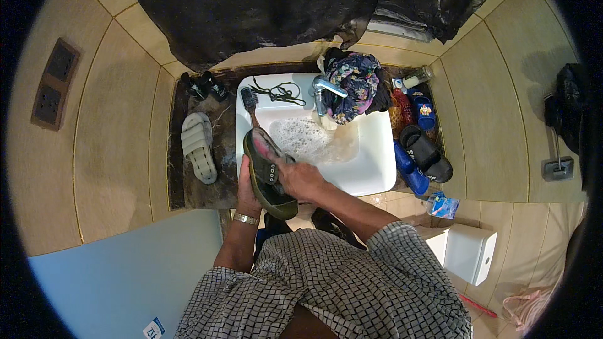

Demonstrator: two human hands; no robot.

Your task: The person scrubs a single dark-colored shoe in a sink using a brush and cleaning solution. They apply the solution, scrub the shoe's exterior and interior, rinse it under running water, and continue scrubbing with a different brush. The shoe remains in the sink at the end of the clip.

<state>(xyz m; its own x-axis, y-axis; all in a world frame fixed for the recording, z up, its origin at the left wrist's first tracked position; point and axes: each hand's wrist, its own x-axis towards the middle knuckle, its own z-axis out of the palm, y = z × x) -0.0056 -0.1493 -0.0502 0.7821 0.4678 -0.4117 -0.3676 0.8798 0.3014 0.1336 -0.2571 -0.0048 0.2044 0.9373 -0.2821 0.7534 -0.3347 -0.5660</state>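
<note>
A dark olive-green lace-up shoe (pixel 269 194), without laces, is held tilted over the front left edge of the white sink (pixel 379 169). Its pink inside (pixel 266 144) faces up. My left hand (pixel 247 188) is closed round the side of the shoe, with the palm partly behind it. At the shoe's opening, beside the eyelets, the fingers of my right hand (pixel 300 179) are curled onto its edge; the fingertips are partly hidden. Foamy, greyish water (pixel 308 138) stands in the basin. On the sink's left rim rests a brush (pixel 250 100), close to a loose dark green shoelace (pixel 279 92).
A chrome faucet (pixel 329 91) rises at the sink's back, beside a heap of dark floral cloth (pixel 357 81). One pale slide sandal (pixel 200 147) lies on the counter at left. Black slides (pixel 427 154) and blue slippers (pixel 411 169) crowd the right side. A white bin-like box (pixel 468 254) stands below right.
</note>
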